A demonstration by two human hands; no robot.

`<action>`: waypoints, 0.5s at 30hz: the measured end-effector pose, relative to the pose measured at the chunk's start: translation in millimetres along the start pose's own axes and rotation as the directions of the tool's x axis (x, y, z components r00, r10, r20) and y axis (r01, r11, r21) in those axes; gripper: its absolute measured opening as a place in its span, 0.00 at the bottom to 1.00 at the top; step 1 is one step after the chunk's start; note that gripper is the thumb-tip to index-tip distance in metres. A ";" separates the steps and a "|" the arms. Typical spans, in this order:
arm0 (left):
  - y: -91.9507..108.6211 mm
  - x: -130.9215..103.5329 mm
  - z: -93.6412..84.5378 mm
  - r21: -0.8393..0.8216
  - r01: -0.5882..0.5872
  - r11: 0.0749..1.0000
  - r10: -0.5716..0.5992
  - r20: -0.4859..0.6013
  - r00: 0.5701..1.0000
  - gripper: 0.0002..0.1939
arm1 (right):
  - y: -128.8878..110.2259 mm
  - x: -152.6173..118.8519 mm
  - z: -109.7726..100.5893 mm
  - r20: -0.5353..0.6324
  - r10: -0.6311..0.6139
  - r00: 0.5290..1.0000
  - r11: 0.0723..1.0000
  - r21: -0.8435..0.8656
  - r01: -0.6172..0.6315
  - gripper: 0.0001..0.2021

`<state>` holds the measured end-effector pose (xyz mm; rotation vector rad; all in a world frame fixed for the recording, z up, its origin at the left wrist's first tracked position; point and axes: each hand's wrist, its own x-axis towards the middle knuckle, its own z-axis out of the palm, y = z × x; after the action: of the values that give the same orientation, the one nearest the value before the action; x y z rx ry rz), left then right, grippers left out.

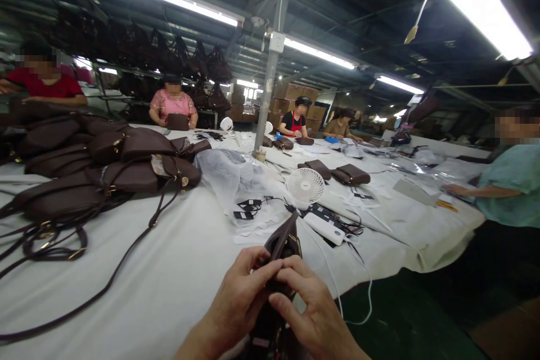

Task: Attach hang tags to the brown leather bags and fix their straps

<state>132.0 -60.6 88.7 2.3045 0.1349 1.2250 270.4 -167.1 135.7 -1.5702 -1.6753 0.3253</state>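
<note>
Left hand [240,295] and right hand [312,304] extend from below and converge, bent fingers gripping the brown bag [281,241] in front of the white fan [305,185]. Hands cover the bag's middle; exact fingertip contact is hard to make out

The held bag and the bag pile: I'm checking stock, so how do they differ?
The held bag is single; the bag pile contains many. The held bag is between the left hand and right hand, while the bag pile lies on the white table. Both are dark brown with gold-coloured metal.
</note>
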 end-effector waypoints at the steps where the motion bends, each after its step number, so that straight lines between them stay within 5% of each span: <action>1: -0.3 1.0 -0.8 0.003 0.007 1.000 -0.007 -0.001 1.000 0.22 | -2.1 2.4 -2.0 -0.005 0.084 0.996 0.994 0.069 -0.083 0.09; 4: -1.6 0.4 1.6 0.035 0.022 0.999 -0.020 -0.044 0.999 0.20 | -8.6 12.6 -9.1 0.086 0.368 0.926 0.898 0.224 -0.377 0.12; 6: -1.5 -0.1 3.8 0.068 0.023 0.997 -0.018 -0.073 0.997 0.18 | -13.9 19.9 -13.8 0.120 0.434 0.893 0.883 0.138 -0.448 0.08; 11: 2.1 3.3 2.5 0.127 0.006 0.992 0.012 -0.138 0.990 0.13 | -31.7 28.4 -15.6 0.082 0.194 0.978 0.951 -0.260 -0.167 0.08; 15: 4.8 4.3 3.3 0.173 -0.045 0.984 0.077 -0.182 0.980 0.09 | -28.3 29.0 -19.7 0.020 0.207 0.978 0.935 -0.300 -0.192 0.10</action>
<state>136.4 -64.6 92.8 2.3452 0.2448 1.5156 266.2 -152.2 178.1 -1.9778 -1.6647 0.2256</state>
